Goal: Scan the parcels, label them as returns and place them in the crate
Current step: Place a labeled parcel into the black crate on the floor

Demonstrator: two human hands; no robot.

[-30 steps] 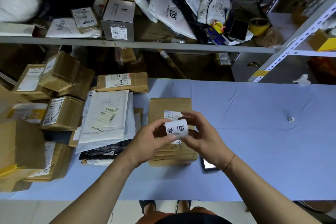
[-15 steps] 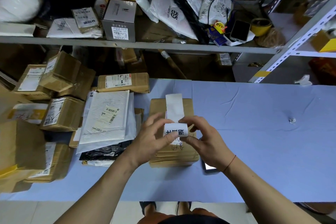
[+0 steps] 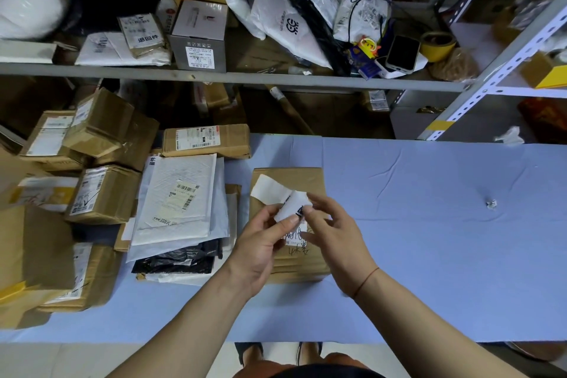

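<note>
A white return label (image 3: pixel 293 204) is being held over a brown parcel (image 3: pixel 288 181) lying flat on the blue-covered table (image 3: pixel 429 239). The left hand (image 3: pixel 260 247) is pinching the label's lower edge, while the right hand (image 3: pixel 333 232) is gripping its other corner with thumb and fingertip. A white strip of backing (image 3: pixel 268 190) is trailing off to the upper left. More parcels are piling up on the table's left side (image 3: pixel 101 193), and a grey metal shelf (image 3: pixel 233 78) behind is crowding with boxes and bags.
</note>
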